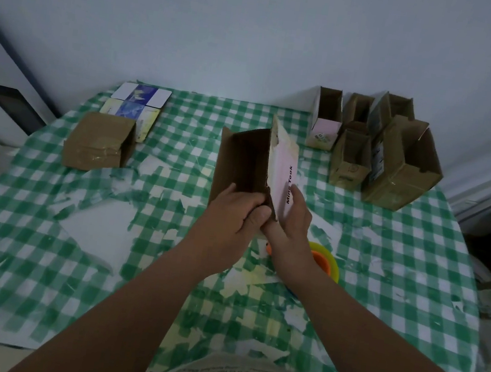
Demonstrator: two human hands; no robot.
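Both hands: left hand (234,212) and right hand (294,218) are pinching the near end of the carton (285,163), fingers curled round it.
Carton: hanging half-folded above the middle of the table (184,120).
Done: five boxes (404,170) are standing open, far right.
Remaining: probably shaping this carton; flat packs (137,104) are lying far left.

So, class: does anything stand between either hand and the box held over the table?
Nothing visible does. The left hand and the right hand both grip the box at its near end.
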